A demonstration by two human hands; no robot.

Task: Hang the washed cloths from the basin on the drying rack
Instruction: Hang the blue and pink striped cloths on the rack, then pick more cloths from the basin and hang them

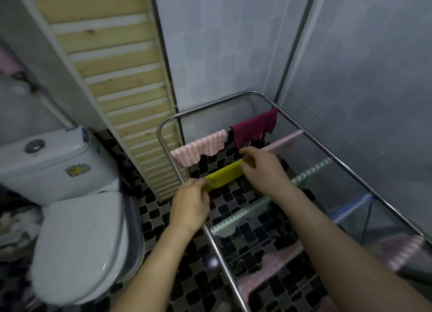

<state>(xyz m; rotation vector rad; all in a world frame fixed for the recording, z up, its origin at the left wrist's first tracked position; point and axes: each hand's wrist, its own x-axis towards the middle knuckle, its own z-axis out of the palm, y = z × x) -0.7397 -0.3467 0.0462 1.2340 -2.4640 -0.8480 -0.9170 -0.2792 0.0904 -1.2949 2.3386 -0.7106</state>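
Drying rack [311,137]: holds maroon cloth [253,127] and pink-checked cloth [198,149]; left hand [190,205] and right hand [264,169] each pinch an end of the yellow cloth [223,175].

Obstacles: toilet [77,218] lower left; slatted panel [112,78] upper left; cloth-hung rack rails [346,169] right. Open gaps between rails, centre frame.
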